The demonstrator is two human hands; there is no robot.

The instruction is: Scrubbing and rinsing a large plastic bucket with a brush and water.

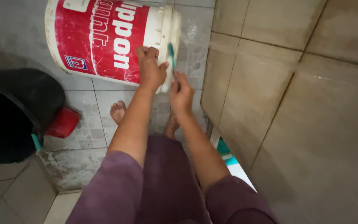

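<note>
While gripped by right fingers [178,85], teal brush [171,55] against bucket rim [171,37].

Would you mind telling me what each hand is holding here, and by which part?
The left hand grips the red and white bucket near its rim. The right hand holds a teal-handled brush by its lower handle.

Over on our left there's a big black tub [9,116] sitting on the grey tiled floor [83,120], with a small red scoop [63,122] tucked right against it. On the right we've got a beige tiled wall [295,108], and something teal [224,150] peeks out at its bottom edge, too hidden to tell.
</note>
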